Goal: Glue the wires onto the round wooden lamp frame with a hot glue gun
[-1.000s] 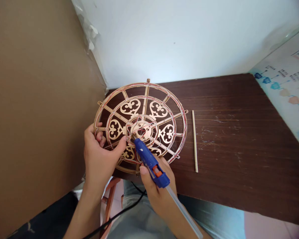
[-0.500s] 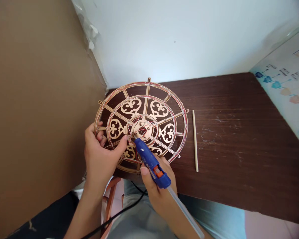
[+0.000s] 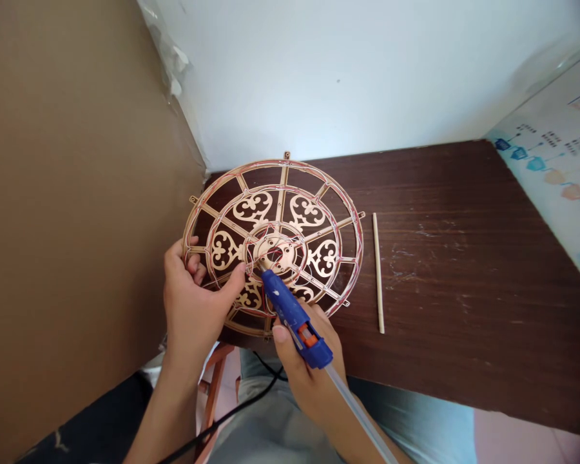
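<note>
Since the earlier frame, the blue hot glue gun (image 3: 294,319) has shifted slightly toward the lower right, and the round gold-coloured filigree wheel frame (image 3: 283,183) has turned a little anticlockwise. The gun's metal nozzle sits at the frame's central hub (image 3: 273,254), just beside the left thumb (image 3: 234,283). The right hand (image 3: 309,380) is closed firmly around the gun's handle, with a clear glue stick (image 3: 357,412) running out of the gun's back end. The left hand (image 3: 191,303) clamps the frame's near-left edge, its fingers curled around the outer ring and its thumb lying across the inner spokes. Thin red wire (image 3: 341,225) follows the frame's rings. The frame sits over the near-left corner of a dark wooden table (image 3: 439,270), though contact with the wood cannot be made out. A black cord (image 3: 232,412) hangs below the hands, beside a wooden stool (image 3: 215,386). A loose wooden dowel (image 3: 377,274) lies on the table to the right of the frame. Farther off are a brown cardboard sheet (image 3: 77,193), a white wall (image 3: 343,71) and a printed chart (image 3: 551,161).
</note>
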Demonstrator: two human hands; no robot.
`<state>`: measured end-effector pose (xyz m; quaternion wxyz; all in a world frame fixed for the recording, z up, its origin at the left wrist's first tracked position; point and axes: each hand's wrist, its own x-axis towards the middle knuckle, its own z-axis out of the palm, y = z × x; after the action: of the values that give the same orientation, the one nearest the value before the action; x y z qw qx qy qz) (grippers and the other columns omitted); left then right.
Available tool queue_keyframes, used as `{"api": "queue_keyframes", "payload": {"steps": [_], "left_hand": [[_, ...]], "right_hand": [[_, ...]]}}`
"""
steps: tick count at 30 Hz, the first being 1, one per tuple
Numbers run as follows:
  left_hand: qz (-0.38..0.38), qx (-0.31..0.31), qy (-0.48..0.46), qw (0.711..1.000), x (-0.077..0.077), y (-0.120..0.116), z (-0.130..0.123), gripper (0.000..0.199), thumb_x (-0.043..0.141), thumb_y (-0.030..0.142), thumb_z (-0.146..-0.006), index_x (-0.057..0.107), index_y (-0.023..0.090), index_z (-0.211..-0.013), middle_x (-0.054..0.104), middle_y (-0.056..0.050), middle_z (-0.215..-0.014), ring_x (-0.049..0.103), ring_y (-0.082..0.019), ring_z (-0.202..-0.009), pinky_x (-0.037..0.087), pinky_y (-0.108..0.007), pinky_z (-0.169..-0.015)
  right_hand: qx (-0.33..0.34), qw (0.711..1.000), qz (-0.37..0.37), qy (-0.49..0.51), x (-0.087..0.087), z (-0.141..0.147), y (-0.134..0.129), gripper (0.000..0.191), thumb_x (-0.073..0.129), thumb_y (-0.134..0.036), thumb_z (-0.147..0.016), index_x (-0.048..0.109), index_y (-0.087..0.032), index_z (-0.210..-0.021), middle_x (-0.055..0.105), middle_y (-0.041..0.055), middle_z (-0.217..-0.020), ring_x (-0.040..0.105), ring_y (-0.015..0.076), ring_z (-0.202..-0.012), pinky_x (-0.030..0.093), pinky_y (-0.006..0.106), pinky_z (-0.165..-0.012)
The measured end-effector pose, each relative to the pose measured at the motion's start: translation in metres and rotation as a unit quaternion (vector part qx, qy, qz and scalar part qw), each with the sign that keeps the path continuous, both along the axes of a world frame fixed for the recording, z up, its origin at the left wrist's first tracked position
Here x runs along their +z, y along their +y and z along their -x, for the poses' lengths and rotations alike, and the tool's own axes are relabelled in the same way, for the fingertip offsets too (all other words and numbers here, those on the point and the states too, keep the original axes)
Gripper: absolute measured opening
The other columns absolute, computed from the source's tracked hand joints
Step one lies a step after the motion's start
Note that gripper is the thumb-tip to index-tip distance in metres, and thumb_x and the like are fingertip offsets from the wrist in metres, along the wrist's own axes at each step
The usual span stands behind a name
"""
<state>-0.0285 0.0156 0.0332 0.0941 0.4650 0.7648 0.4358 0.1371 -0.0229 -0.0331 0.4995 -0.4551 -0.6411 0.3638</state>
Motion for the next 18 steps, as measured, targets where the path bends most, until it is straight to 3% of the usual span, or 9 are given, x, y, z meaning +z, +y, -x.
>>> {"api": "queue_keyframes", "payload": {"steps": [18], "left_hand": [[-0.002, -0.003, 0.003, 1.000, -0.0012, -0.0014, 0.0009, 0.074, 0.091, 0.038, -0.069, 0.054, 0.022, -0.131, 0.049, 0.005, -0.093, 0.052, -0.013, -0.074, 0.049, -0.030, -0.075]], "right_hand": [[-0.005, 1.000, -0.006, -0.009, 0.0031, -0.0002, 0.0035, 0.024, 0.057, -0.036, -0.107, 0.062, -0.024, -0.087, 0.069, 0.0015, -0.081, 0.064, 0.0199, -0.070, 0.045, 0.035, -0.064]]}}
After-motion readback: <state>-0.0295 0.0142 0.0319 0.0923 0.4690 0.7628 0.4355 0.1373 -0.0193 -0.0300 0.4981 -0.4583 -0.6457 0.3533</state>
